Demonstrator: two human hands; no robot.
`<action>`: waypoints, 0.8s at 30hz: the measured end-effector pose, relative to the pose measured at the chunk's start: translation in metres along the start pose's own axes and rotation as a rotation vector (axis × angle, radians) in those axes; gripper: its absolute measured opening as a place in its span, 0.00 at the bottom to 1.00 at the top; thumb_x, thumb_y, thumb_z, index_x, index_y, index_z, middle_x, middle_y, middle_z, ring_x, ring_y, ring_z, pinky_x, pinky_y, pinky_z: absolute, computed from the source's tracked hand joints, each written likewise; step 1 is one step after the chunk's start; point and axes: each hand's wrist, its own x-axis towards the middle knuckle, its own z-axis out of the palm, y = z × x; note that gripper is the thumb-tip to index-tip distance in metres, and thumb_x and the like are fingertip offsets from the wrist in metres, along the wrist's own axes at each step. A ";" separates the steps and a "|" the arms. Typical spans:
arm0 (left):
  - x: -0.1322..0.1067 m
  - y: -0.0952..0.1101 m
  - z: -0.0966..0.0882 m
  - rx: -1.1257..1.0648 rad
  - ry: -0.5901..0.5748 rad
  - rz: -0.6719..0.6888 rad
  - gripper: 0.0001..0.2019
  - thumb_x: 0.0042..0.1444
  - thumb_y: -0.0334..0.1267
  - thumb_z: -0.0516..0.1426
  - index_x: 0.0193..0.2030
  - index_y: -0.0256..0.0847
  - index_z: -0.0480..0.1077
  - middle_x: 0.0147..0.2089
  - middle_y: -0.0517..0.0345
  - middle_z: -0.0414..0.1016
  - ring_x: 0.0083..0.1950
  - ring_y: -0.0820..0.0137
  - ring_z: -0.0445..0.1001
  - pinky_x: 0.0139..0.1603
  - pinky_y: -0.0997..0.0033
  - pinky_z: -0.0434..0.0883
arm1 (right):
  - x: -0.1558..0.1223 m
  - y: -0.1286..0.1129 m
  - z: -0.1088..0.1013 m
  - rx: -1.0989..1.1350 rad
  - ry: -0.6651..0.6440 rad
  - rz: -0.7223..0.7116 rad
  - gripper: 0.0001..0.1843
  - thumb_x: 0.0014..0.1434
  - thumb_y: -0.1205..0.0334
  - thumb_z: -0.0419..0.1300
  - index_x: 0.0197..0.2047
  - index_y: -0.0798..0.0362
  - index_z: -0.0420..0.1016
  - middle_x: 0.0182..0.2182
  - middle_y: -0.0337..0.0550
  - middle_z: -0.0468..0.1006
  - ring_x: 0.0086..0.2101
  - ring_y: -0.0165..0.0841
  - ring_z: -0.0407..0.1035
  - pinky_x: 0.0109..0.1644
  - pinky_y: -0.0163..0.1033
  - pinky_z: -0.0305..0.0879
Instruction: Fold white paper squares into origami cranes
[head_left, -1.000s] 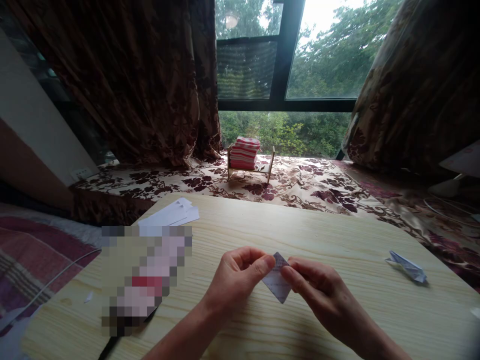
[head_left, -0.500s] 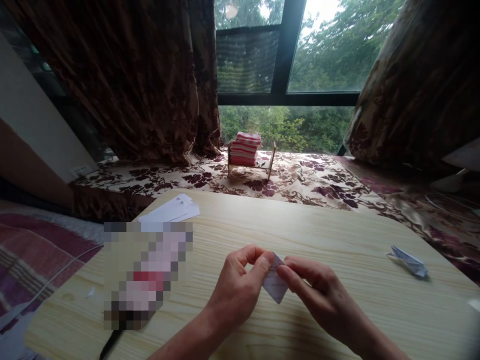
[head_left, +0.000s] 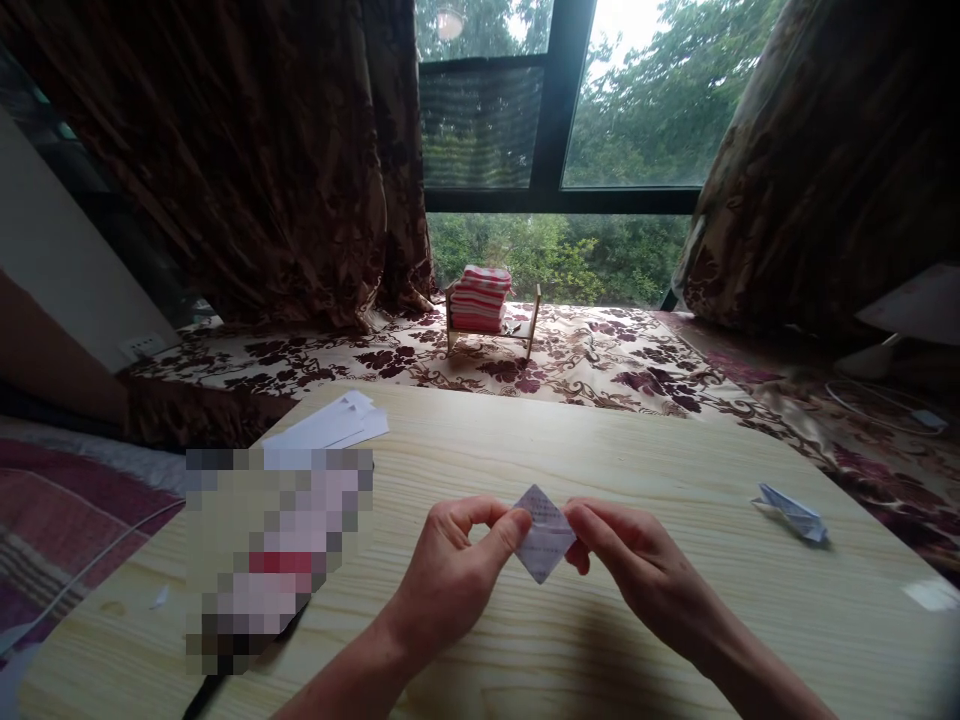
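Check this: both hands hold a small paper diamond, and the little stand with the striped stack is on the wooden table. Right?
Not quite: the head view shows the little stand with the striped stack on the flowered cloth beyond the wooden table, not on the table itself. The left hand and right hand do hold the paper diamond.

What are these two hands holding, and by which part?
A folded, diamond-shaped piece of printed paper: the left hand pinches it at the left corner, the right hand at the right corner.
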 end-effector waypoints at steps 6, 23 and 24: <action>0.006 -0.002 -0.002 -0.132 -0.018 -0.116 0.15 0.50 0.43 0.60 0.20 0.34 0.73 0.21 0.58 0.70 0.26 0.74 0.63 0.30 0.75 0.60 | 0.001 0.003 -0.003 -0.046 -0.022 -0.004 0.24 0.62 0.46 0.49 0.21 0.52 0.61 0.20 0.36 0.62 0.23 0.27 0.57 0.25 0.33 0.55; 0.007 -0.003 -0.002 -0.350 -0.009 -0.189 0.11 0.44 0.40 0.64 0.19 0.35 0.73 0.22 0.58 0.71 0.29 0.72 0.65 0.35 0.73 0.62 | -0.001 0.003 0.003 -0.035 -0.042 -0.042 0.21 0.64 0.48 0.48 0.27 0.53 0.64 0.22 0.36 0.61 0.25 0.27 0.56 0.27 0.32 0.57; 0.007 -0.003 -0.002 -0.338 0.001 -0.184 0.11 0.45 0.41 0.63 0.19 0.35 0.73 0.22 0.58 0.72 0.29 0.72 0.66 0.35 0.72 0.62 | -0.001 0.004 0.001 -0.029 -0.052 -0.044 0.20 0.64 0.48 0.48 0.27 0.53 0.65 0.22 0.35 0.61 0.24 0.27 0.57 0.27 0.32 0.57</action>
